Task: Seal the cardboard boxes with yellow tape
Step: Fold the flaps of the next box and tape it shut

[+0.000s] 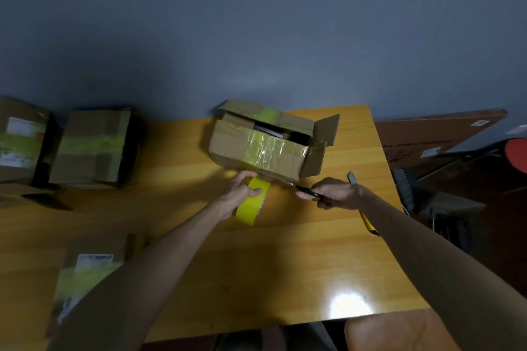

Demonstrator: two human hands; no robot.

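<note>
Over the table (285, 265) by the wall (256, 23), left fingers (242, 179) grip tape (251, 211), right fingers (328, 189) scissors (309, 192).

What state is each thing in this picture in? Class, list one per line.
Centre box: flaps open, yellow tape across its side.
Tape roll: gripped by left hand.
Scissors: gripped by right hand, blades at box edge.
Back-left box: closed, taped.
Utility knife: lying untouched.
</note>
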